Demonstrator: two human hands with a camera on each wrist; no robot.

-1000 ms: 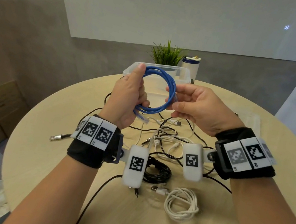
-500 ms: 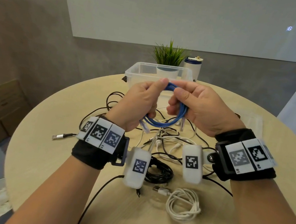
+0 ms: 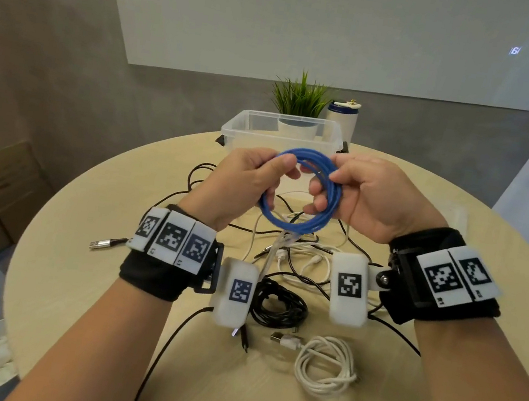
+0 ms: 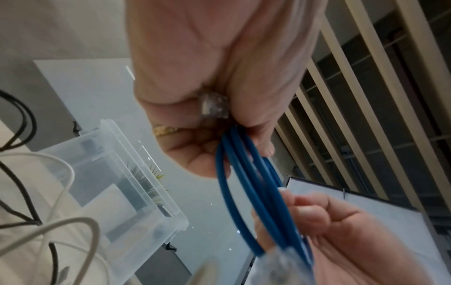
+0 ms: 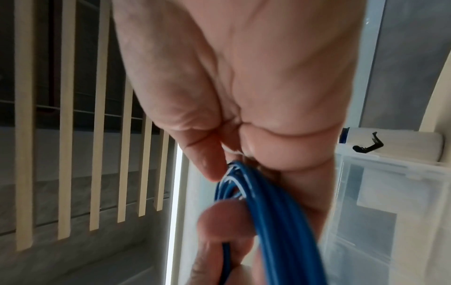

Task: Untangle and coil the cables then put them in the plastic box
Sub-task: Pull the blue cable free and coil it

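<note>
Both hands hold the blue cable as a coil in the air above the table, just near of the clear box. The left hand grips the coil's left side with curled fingers, a clear plug tucked in its palm. The right hand pinches the right side. A black coil and a white coil lie on the near table, with loose cables tangled between them and the box.

Open plastic box beyond the tangled cables, plant pot and bottle behind it.
</note>
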